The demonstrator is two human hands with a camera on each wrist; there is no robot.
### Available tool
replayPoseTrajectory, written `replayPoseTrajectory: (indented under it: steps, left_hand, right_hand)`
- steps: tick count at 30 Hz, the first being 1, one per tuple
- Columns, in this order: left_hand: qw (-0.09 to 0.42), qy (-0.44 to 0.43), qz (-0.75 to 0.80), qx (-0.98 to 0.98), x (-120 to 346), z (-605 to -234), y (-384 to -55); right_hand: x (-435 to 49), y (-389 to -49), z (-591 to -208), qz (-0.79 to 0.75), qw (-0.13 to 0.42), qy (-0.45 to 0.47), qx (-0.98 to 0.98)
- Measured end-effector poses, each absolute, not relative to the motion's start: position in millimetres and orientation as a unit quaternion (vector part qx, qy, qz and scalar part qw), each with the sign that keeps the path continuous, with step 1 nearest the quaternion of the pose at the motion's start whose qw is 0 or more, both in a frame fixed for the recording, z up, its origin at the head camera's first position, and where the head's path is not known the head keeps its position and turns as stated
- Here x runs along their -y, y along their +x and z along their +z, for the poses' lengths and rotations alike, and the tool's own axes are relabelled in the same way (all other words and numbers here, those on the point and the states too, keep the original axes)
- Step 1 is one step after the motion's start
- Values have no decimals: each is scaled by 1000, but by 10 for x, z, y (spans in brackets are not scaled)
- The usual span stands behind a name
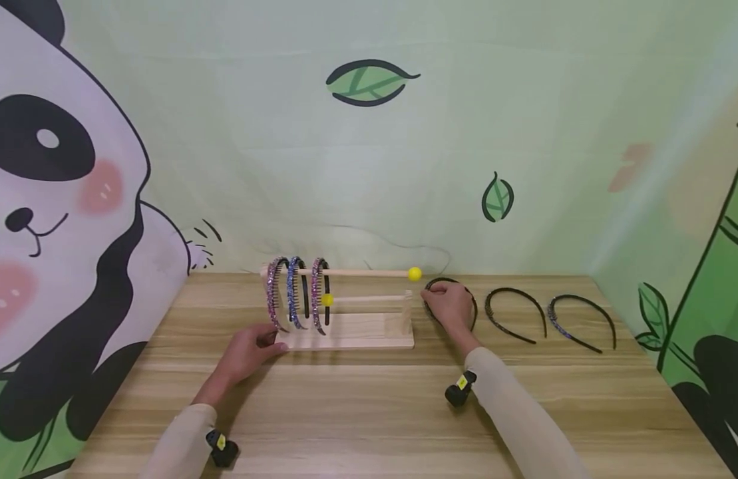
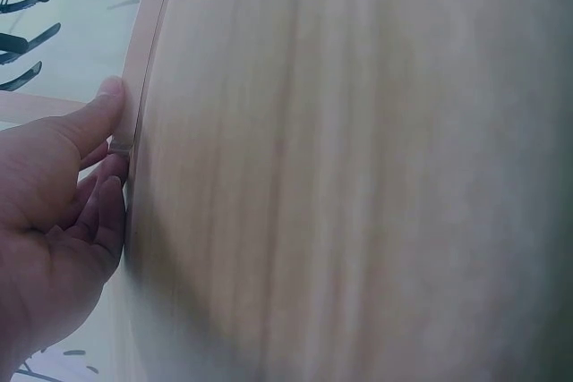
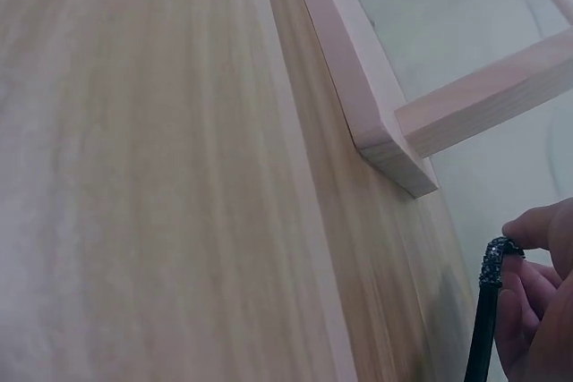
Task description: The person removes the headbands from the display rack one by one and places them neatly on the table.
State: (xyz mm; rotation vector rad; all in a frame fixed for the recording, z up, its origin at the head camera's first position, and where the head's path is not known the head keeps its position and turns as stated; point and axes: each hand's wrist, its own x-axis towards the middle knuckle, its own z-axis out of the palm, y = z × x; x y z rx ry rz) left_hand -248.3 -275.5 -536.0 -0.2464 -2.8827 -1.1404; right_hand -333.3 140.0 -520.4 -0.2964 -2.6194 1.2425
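I've got my right hand pinching a sparkly black curved headband, left hand gripping a pale wooden rack.

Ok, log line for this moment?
left hand: grips wooden rack base | right hand: pinches dark headband | rack rod: three glittery headbands | table: two more headbands

No readable text, yellow labels on black wrist cameras — marks too small
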Motion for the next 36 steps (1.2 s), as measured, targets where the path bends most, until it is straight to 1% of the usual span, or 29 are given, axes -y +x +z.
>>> replayPoseTrajectory:
  steps: [10, 17, 23, 28, 36]
  left_hand:
    - [13, -76, -368, 927, 2727, -5376, -2495]
    - [12, -78, -362, 929, 2738, -5398, -2508]
    - [11, -77, -364, 928, 2737, -5397, -2514]
    - [8, -73, -365, 928, 2745, -5388, -2509]
    - [4, -75, -361, 930, 2764, -5371, -2503]
  right_hand:
    - [-1431, -3380, -5275, 432, 109, -114, 888]
    - [-1452, -3364, -5300, 435, 91, -114, 888]
    - [-1495, -3353, -5307, 439, 86, -113, 887]
    - [-1551, -3331, -5235, 470, 104, -96, 871]
    - [-1664, -3171, -4977, 502, 125, -56, 854]
